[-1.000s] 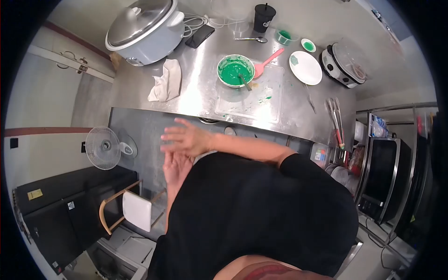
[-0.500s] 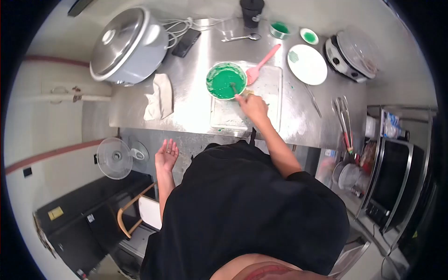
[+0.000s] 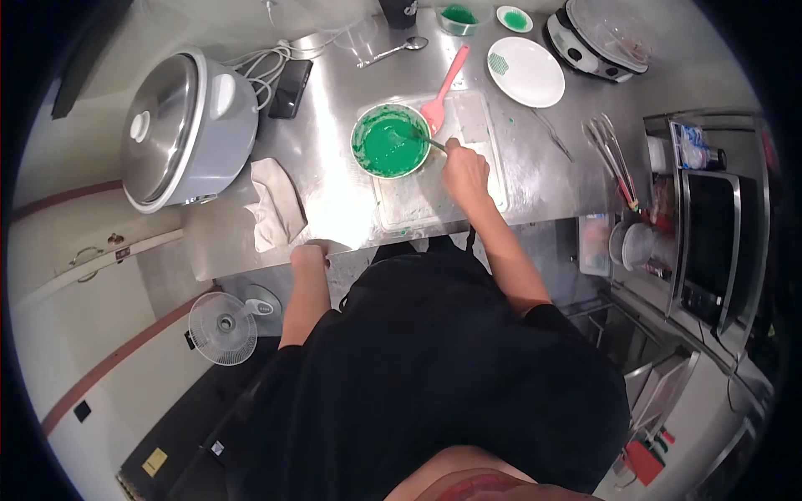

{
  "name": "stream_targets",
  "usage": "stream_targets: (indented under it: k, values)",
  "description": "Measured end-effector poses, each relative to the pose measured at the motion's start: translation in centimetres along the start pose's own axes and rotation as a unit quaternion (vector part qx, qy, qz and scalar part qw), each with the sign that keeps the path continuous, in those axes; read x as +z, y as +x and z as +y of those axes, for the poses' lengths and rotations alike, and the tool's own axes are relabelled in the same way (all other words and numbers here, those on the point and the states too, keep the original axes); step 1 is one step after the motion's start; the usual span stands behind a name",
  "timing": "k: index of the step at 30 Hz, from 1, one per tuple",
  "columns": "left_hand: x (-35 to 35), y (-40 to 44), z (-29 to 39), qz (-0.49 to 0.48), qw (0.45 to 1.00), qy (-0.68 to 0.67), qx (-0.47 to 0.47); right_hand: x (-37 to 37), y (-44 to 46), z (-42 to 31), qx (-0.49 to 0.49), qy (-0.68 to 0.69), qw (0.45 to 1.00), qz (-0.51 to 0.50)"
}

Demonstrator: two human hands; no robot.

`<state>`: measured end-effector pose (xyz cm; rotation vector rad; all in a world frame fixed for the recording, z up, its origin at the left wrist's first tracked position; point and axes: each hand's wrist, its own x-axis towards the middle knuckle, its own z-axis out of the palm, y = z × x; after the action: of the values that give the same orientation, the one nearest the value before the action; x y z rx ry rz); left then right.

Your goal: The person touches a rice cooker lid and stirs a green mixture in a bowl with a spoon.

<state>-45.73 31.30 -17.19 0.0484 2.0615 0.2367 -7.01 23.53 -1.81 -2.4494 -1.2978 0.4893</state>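
Note:
My right hand (image 3: pixel 466 171) is closed round the thin handle of a green-coated stirring utensil (image 3: pixel 437 145). Its far end dips into thick green batter (image 3: pixel 391 149) inside a round white bowl (image 3: pixel 354 155), so the utensil's kind is hidden. The bowl stands on a shallow metal tray (image 3: pixel 409 213). A pink spatula (image 3: pixel 448 86) lies against the bowl's right side. At the front edge of the steel table, my left hand (image 3: pixel 310 255) is curled closed beside a beige cloth (image 3: pixel 276 204); what its fingers grip, if anything, is hidden.
A large cooker (image 3: pixel 205 134) stands at left near a phone (image 3: pixel 291 88). A spoon (image 3: pixel 394 52), a green-filled container (image 3: pixel 459 20), a small dish (image 3: pixel 515 18) and a white plate (image 3: pixel 535 73) are farther back. Tongs (image 3: pixel 612 159) lie at right. A fan (image 3: pixel 224 327) stands below left.
My left hand has risen from below the table to its front edge, and its open fingers have curled. My right hand has shifted the utensil toward the bowl's right rim. The view has turned.

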Motion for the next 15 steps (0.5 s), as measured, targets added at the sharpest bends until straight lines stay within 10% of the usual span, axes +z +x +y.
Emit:
stream_targets:
  k: [3,7,8,9,10,15]
  values:
    - [1.0,-1.1,2.0,0.008,0.932,0.362,-0.008,1.6,-0.8,-1.6,-0.028,-0.001,0.997,-0.067]
    - [1.5,-2.7,3.4,-0.020,0.674,0.739,-0.013,1.1,-1.5,-3.0,-0.022,0.155,0.987,-0.027]
    - [7.6,5.4,4.3,-0.032,0.679,0.733,-0.021,0.6,-1.3,-3.4,0.003,0.171,0.985,-0.009]
    - [8.1,13.3,2.7,0.237,0.763,0.551,-0.240,-0.2,-1.3,-4.0,0.018,0.171,0.985,0.002]
    - [5.0,20.4,0.1,0.471,0.719,0.285,-0.425,-0.9,-1.5,-4.4,0.034,0.173,0.984,0.015]
    - [7.0,18.9,0.5,0.368,0.680,0.403,-0.490,-2.1,-2.4,-3.6,0.048,0.185,0.981,0.035]
